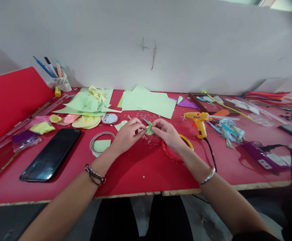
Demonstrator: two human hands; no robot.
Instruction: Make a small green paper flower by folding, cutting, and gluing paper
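Both my hands meet over the middle of the red table (135, 174). My left hand (128, 134) and my right hand (167, 132) each pinch a small rolled piece of light green paper (149, 128) between the fingertips, just above the tabletop. Small paper scraps lie under them. Beneath my right wrist lie scissors with red and yellow handles (172, 154). A ring with a green paper disc (101, 144) sits left of my left hand.
A black phone (50, 154) lies at the left. Green paper sheets (148, 100) and folded pieces (88, 103) lie at the back. A yellow glue gun (198, 122) stands to the right, its cord running off the front edge. A pen cup (62, 82) is at the back left.
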